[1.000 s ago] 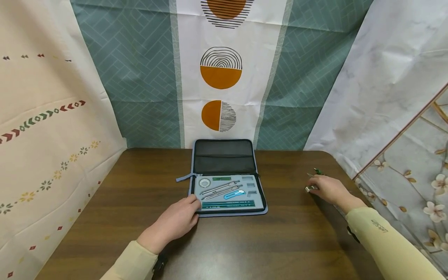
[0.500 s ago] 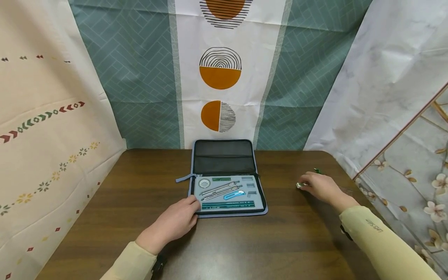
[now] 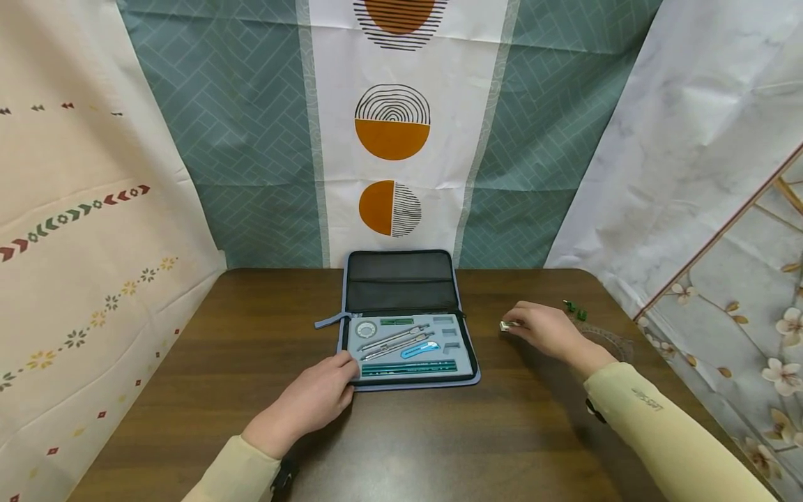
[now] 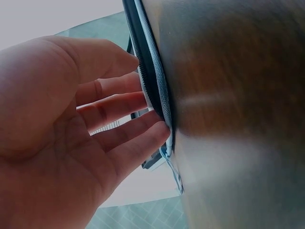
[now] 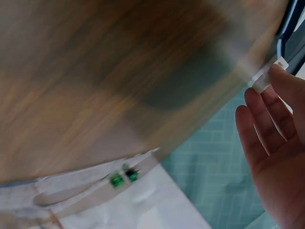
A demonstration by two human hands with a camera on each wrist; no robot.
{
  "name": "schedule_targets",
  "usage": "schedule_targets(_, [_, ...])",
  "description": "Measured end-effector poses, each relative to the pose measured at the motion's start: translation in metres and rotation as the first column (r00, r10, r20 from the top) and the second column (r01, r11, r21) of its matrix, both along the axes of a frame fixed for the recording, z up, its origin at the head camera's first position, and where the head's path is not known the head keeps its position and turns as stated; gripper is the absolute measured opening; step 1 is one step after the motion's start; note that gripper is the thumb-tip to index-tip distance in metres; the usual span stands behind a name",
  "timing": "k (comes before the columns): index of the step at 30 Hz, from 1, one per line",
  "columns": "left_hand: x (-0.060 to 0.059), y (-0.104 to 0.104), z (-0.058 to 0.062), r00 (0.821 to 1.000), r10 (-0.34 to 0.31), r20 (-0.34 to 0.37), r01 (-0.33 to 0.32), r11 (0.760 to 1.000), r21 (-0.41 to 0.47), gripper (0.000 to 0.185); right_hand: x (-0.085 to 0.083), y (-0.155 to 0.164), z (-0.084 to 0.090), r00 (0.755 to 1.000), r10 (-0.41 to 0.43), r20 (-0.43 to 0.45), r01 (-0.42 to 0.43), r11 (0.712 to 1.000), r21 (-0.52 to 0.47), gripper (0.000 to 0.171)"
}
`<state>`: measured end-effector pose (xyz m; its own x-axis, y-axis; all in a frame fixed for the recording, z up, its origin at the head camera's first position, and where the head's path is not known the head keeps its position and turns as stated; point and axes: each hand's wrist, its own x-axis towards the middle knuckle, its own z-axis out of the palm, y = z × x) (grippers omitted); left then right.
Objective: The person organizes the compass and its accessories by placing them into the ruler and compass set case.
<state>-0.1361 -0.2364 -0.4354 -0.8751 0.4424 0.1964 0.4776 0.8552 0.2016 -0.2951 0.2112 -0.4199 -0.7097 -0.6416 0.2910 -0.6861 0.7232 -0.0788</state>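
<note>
The right hand is slanting across the right part of the desk, palm turned inward, and its thumb and fingertips are pinching a small white block (blur is hiding any print on it). The block is sticking out past the fingertips on the side toward the open zip case, so it is sitting between that hand and the case's right edge, apart from the case. The left hand is resting at the case's near left corner, its fingers lying loosely apart and their tips touching the rim.

The case's raised zip rim is standing between the block and the grey insert, where three recesses are lining the right side. Further left, the insert is holding compasses, a blue cutter, dark green pencils, a green box and a pale ring. Toward the desk's far right corner, small green pieces are lying just beyond the right wrist, and a clear protractor is lying near the right edge, partly behind the forearm.
</note>
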Motion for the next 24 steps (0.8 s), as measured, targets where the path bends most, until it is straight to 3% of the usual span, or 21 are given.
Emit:
schedule_targets(9, [0.001, 0.001, 0.0, 1.0, -0.006, -0.008, 0.006, 1.0, 0.0, 0.015, -0.004, -0.034, -0.002, 0.999, 0.027, 0.019, -0.027, 1.0, -0.008, 0.02])
schedule_targets(17, [0.001, -0.001, -0.003, 0.994, -0.056, -0.092, 0.057, 0.998, 0.011, 0.016, -0.006, -0.064, -0.002, 0.998, 0.052, 0.036, -0.052, 0.999, -0.017, 0.021])
schedule_targets(24, [0.001, 0.0, -0.005, 0.996, -0.046, -0.082, 0.046, 0.999, 0.006, 0.015, -0.006, -0.089, -0.003, 0.997, 0.076, 0.034, -0.075, 0.997, -0.008, 0.021])
